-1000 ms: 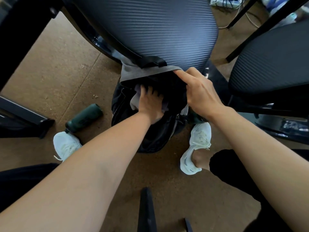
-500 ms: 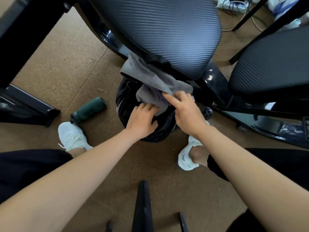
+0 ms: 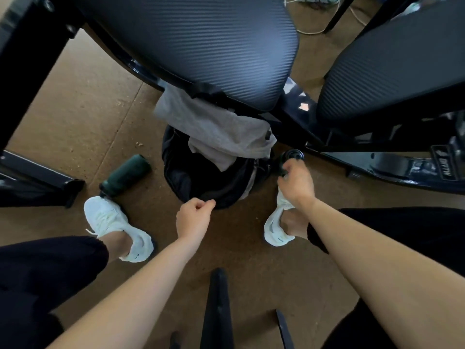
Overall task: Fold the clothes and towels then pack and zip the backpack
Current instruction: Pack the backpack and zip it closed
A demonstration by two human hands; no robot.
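I see a brown, speckled floor point(image 3: 75, 96). A black backpack point(image 3: 201, 177) sits mid-view. From it, a dark green bottle point(image 3: 125, 173) lies on its side at nine o'clock, white sneakers point(image 3: 110, 222) stand at seven and four, and a glossy chair base point(image 3: 377, 167) at three.

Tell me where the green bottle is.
In the head view, the green bottle lies on the floor at the person's left, beside the black backpack, just beyond the left white shoe.

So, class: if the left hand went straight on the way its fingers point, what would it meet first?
Most likely the near rim of the black backpack, just ahead of the left hand; depth is unclear.
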